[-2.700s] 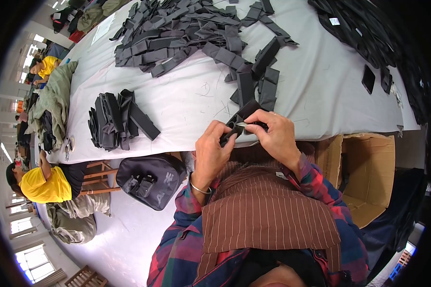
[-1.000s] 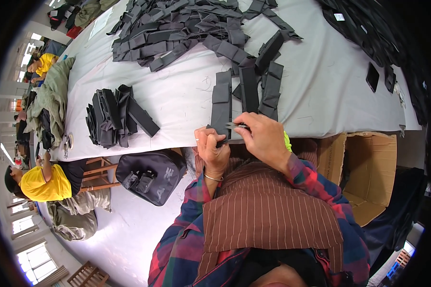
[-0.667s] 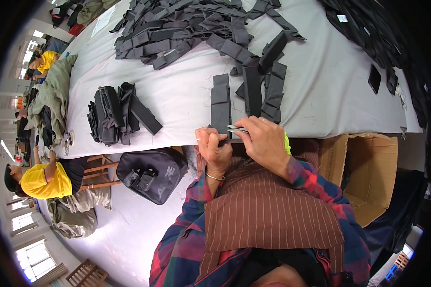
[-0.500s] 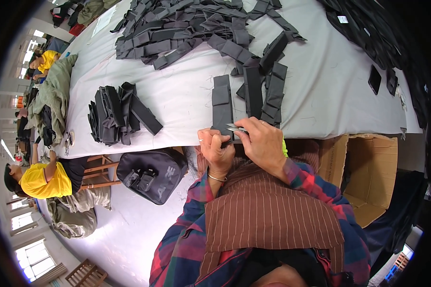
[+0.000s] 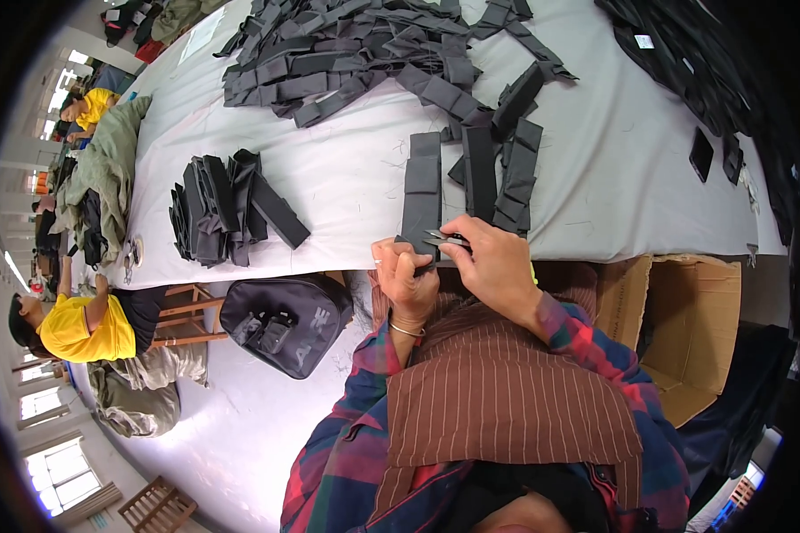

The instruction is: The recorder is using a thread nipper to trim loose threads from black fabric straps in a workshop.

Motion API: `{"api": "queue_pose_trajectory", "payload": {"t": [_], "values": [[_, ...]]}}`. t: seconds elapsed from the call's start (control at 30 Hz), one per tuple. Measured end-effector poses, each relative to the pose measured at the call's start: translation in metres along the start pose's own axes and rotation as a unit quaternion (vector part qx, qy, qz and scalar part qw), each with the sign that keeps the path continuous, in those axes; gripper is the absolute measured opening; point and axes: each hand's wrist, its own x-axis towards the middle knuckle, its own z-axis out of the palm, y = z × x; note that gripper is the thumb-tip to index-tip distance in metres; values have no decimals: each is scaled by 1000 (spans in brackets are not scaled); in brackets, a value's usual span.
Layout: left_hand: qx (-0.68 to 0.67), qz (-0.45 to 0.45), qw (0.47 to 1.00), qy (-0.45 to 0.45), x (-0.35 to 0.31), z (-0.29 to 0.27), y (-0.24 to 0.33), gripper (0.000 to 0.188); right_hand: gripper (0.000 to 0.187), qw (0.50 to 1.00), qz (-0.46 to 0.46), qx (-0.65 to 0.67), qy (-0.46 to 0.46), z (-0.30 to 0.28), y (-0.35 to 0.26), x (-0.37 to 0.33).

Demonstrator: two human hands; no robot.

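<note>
My left hand (image 5: 406, 281) is closed on the near end of a dark grey folded fabric strip (image 5: 422, 178), pinching it at the table's front edge. The rest of that strip lies straight away from me on the white cloth. In my right hand (image 5: 495, 266) is a small pair of metal thread snips (image 5: 437, 237), their blades pointing left just over the strip near my left fingers. Beside my right hand lie more dark strips (image 5: 517, 173), loosely overlapping. Whether the blades touch the fabric or a thread, I cannot tell.
A large heap of dark strips (image 5: 347, 53) covers the table's far middle; a stacked bundle (image 5: 212, 213) lies left. A phone (image 5: 700, 155) rests right, near dark garments (image 5: 676, 53). Below the edge are a black bag (image 5: 280, 324) and a cardboard box (image 5: 698, 329). A person in yellow (image 5: 89, 329) sits left.
The whole view has shifted slightly. Both hands stay close together at the strip's near end, and the snips remain in my right hand with only a small change of angle.
</note>
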Motion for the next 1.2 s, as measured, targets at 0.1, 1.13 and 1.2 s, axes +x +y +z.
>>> {"api": "queue_pose_trajectory", "payload": {"t": [0.1, 1.13, 1.2], "values": [[-8, -7, 1000, -4, -3, 1, 0, 30, 14, 999, -25, -40, -13, 3, -2, 4], [-498, -572, 642, -114, 14, 2, -1, 35, 39, 986, -55, 94, -125, -13, 38, -1], [-513, -593, 608, -124, 24, 4, 7, 43, 38, 989, -62, 80, -107, -14, 42, -4]]}}
